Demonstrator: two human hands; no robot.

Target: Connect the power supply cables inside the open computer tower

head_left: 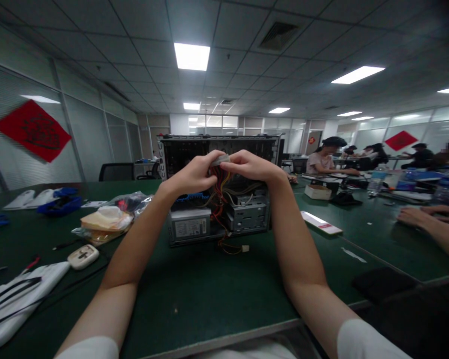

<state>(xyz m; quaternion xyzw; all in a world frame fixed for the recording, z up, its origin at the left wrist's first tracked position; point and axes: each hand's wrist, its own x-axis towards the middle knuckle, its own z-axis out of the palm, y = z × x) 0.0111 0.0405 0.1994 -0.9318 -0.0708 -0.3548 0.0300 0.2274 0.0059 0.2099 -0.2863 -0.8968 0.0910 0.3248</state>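
An open computer case [162, 154] lies on its side on the green table, its inside facing me. In front of it, my left hand [198, 172] and my right hand [245, 165] meet, both closed on a white multi-pin power connector [221, 159]. A bundle of red, yellow and black wires [220, 187] hangs down from the connector. Inside the case, the power supply [190, 225] with its label sits at lower left, and a metal drive cage [250, 215] at lower right. A small loose white plug [245, 248] rests on the table before the case.
To the left are bread-like items in a plastic bag [107, 219], a cream round-cornered gadget [83, 256], a white power strip or tray with black cables [26, 299] and blue items [60, 202]. At right lie a white box-like phone [322, 223] and another person's hands [419, 218].
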